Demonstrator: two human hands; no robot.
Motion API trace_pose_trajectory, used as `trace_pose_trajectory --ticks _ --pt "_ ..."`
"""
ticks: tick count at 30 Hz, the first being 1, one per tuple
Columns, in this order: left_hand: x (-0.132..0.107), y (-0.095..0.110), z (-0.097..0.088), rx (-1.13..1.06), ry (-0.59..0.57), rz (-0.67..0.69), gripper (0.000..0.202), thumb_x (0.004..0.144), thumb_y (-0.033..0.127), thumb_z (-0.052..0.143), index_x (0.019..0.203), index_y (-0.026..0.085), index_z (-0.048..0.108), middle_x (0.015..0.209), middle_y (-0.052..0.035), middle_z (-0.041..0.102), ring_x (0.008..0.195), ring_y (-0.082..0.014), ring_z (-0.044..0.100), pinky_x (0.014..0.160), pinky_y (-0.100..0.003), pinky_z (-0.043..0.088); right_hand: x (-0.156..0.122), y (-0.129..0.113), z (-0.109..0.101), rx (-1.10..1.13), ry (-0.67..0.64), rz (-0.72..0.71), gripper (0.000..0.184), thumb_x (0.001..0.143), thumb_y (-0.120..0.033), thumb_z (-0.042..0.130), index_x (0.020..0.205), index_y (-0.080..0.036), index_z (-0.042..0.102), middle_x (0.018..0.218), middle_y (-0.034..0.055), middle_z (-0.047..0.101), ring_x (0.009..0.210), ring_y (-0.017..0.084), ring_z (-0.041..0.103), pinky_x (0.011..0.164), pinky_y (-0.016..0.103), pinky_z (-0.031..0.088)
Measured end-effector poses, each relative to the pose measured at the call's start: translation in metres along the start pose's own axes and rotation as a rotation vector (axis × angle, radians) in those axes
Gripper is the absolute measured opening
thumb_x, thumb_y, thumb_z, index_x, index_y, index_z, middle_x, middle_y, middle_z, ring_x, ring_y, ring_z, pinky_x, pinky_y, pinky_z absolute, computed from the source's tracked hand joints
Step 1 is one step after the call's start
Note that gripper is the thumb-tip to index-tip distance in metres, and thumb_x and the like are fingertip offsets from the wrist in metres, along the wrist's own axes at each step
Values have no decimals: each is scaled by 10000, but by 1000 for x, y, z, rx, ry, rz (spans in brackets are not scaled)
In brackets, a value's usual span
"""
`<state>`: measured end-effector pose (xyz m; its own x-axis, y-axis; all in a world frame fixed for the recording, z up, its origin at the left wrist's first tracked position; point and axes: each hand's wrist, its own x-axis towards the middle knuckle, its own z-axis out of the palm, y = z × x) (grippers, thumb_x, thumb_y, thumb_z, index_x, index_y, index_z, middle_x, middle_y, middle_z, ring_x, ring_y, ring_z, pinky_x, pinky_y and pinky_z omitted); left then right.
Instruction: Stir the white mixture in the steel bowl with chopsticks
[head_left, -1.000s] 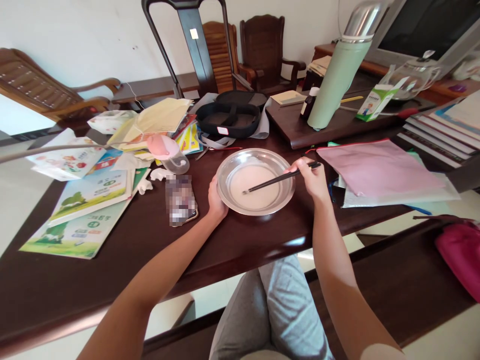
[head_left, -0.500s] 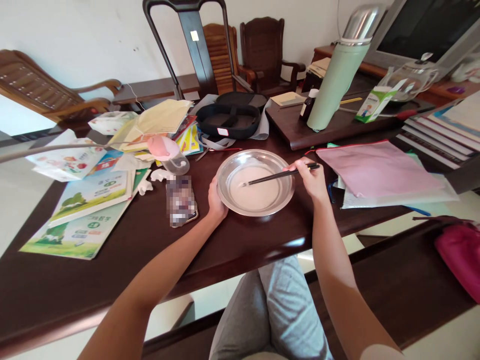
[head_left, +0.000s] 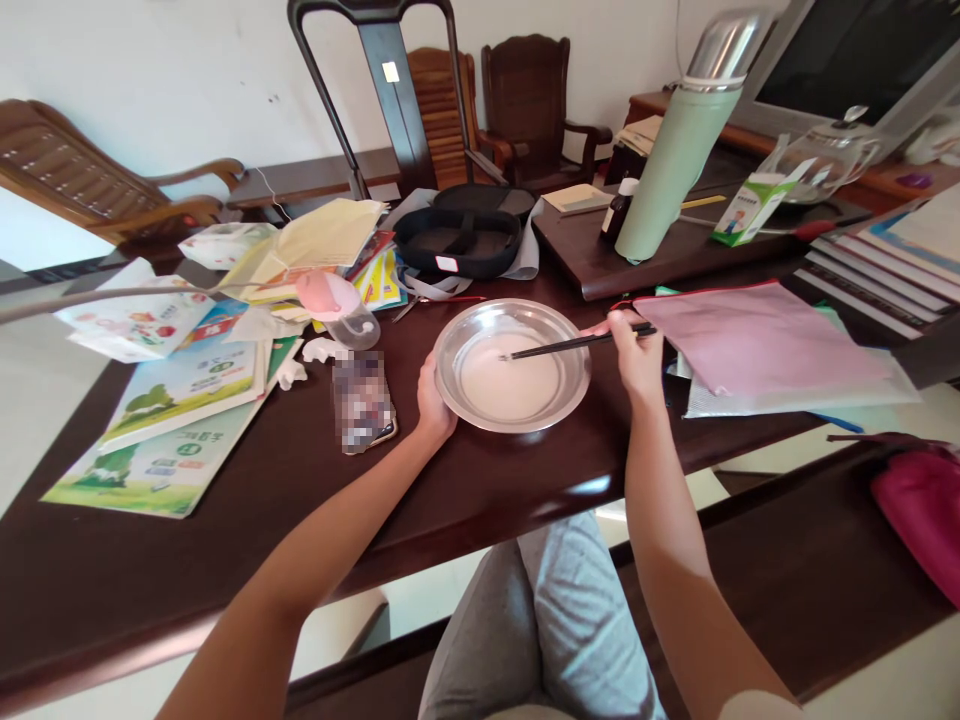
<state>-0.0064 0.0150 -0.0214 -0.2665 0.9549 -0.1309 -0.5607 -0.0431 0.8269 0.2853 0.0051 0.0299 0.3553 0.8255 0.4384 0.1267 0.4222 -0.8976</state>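
A round stainless steel bowl [head_left: 564, 400] stands on the dark table in front of me, with a milky white liquid [head_left: 510, 385] in it. My left hand [head_left: 435, 402] grips the bowl's left side, its fingers partly hidden by the wall. In my right hand [head_left: 634, 355] is a pair of black chopsticks [head_left: 562, 346], closed in my fingers to the right of the bowl. They slant leftward over the rim, and their tips meet the liquid near its middle.
Left of the bowl lie a phone [head_left: 364, 400], crumpled tissue, booklets [head_left: 180, 400] and a pink-lidded cup [head_left: 337, 305]. Behind sits a black divided case [head_left: 457, 245]. To the right are a pink zip pouch [head_left: 765, 340], a tall green thermos [head_left: 675, 160] and stacked books [head_left: 877, 270].
My right hand has moved a little to the right, drawing the chopsticks' tips rightward and slightly up through the liquid. My left hand and the bowl stay in place.
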Motion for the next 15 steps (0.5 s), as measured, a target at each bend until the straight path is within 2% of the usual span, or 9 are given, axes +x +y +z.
trace_pose_trajectory --ticks 2,3,5,7,9,11,14,15 --pt "0 0 0 10 2 -6 321 938 577 863 899 266 793 977 -14 867 1075 -272 826 1058 -387 621 2 3 -2 13 117 10 728 904 -960 761 615 -305 626 541 -12 681 597 260 789 773 453 714" --pt "0 0 0 13 1 -8 322 935 580 861 905 267 794 982 -15 867 1080 -273 825 1062 -391 619 2 4 -3 20 127 19 736 916 -961 742 604 -309 604 519 -17 654 580 255 777 756 447 711" --pt "0 1 0 13 -1 -8 321 933 583 859 913 269 797 992 -16 870 1101 -278 824 1072 -395 616 1 3 -2 19 34 39 734 909 -960 751 603 -311 598 527 -10 665 605 262 792 751 443 713" --pt "-1 1 1 2 5 -9 310 926 574 863 912 271 799 995 -15 874 1111 -280 823 1066 -389 619 -2 1 0 6 -109 49 716 873 -959 795 625 -305 640 596 11 744 673 282 829 774 451 721" --pt "-1 1 2 -11 13 -8 297 923 560 868 904 271 801 988 -14 878 1096 -276 824 1055 -382 628 -3 -1 2 -3 -172 41 704 841 -962 827 654 -299 677 666 20 804 724 295 853 809 465 728" --pt "-2 2 3 -18 18 -11 290 931 550 865 889 270 803 971 -12 879 1067 -270 828 1046 -379 638 -2 0 2 7 -104 27 705 837 -968 826 668 -299 682 666 9 804 727 295 858 845 476 733" --pt "-2 3 6 -26 36 -23 265 952 518 850 866 271 810 945 -11 881 1029 -264 833 1009 -369 656 2 4 -1 30 76 31 717 902 -958 768 642 -303 638 577 -10 733 680 279 844 860 472 731" --pt "-2 4 6 -32 43 -26 253 956 504 844 861 271 814 940 -10 884 1023 -264 835 993 -363 660 2 5 -2 36 94 38 720 924 -950 752 631 -304 627 557 -11 714 665 275 838 855 469 729"
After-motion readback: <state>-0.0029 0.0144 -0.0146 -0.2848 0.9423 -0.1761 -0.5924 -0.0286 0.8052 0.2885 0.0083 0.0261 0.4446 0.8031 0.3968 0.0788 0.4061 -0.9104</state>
